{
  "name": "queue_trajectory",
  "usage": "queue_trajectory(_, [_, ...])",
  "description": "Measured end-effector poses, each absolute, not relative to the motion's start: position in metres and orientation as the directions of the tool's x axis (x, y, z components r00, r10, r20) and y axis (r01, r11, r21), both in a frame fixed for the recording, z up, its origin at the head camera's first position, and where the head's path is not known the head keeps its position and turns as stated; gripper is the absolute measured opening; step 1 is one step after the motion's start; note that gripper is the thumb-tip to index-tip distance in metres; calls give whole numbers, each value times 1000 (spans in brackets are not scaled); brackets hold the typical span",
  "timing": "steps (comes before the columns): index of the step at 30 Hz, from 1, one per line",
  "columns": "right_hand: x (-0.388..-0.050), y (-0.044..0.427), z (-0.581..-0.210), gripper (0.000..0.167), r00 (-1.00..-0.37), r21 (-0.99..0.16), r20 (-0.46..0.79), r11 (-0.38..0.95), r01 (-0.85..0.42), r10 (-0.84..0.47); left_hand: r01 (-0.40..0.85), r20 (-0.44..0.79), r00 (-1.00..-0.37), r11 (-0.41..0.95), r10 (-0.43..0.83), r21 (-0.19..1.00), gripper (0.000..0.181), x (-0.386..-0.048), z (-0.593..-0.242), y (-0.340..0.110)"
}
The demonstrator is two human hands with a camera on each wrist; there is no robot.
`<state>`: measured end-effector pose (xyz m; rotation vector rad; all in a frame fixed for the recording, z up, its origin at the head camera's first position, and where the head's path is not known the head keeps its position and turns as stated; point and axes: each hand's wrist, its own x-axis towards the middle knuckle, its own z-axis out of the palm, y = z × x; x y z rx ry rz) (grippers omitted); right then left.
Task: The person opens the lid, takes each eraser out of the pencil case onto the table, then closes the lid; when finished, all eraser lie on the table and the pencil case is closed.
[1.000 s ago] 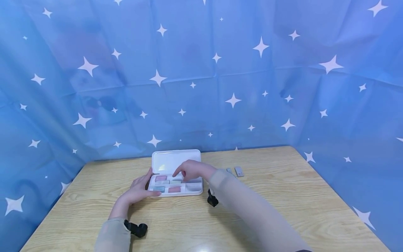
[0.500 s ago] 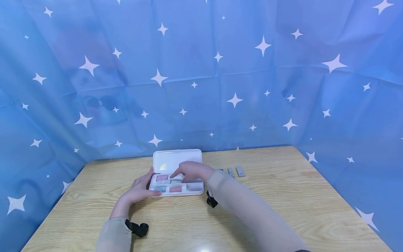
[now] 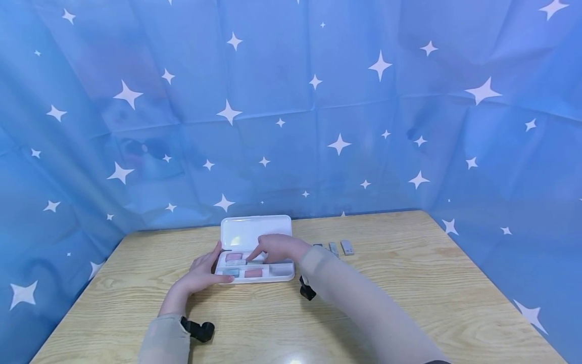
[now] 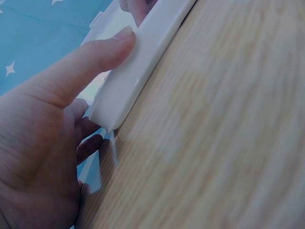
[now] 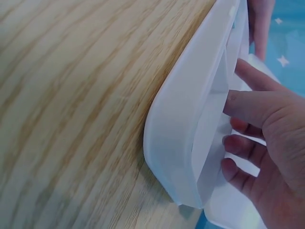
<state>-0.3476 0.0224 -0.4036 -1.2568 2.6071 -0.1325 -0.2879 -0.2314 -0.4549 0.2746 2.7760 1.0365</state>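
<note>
A white plastic box [image 3: 283,278] lies with its lid [image 3: 238,230] folded back toward the curtain. Inside, its compartments hold small flat blocks: a pink one [image 3: 234,257] at the back left, a pale one [image 3: 235,263] before it, a blue-green one [image 3: 231,272] and a pink one [image 3: 253,273] at the front. My left hand [image 3: 198,275] holds the box's left end, thumb on the front rim, fingers round the side. Over the back compartment, my right hand [image 3: 277,247] points its index finger down at a pale block [image 3: 255,262]. Its other fingers are loosely bent, partly hidden.
On the wooden table [image 3: 409,283], right of the box, lie a small grey piece [image 3: 347,247], a narrower grey-green one [image 3: 334,248] and a dark one [image 3: 318,245] partly behind the right arm. A blue starry curtain [image 3: 291,151] hangs along the table's back.
The right index fingertip has shifted slightly left, then lowered into the box near the pale blocks. The left hand keeps its place on the box. The view has shifted slightly.
</note>
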Motion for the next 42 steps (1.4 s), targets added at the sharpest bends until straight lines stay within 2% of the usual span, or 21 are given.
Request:
queue_trajectory(25, [-350, 20, -403, 41, -583, -99, -169, 602, -792, -795, 119, -86, -969, 742, 232, 660, 116, -288, -456, -233])
queue_trajectory(42, [-352, 39, -385, 43, -620, -248, -169, 642, -726, -766, 126, -84, -966, 734, 243, 667, 116, -285, -450, -230])
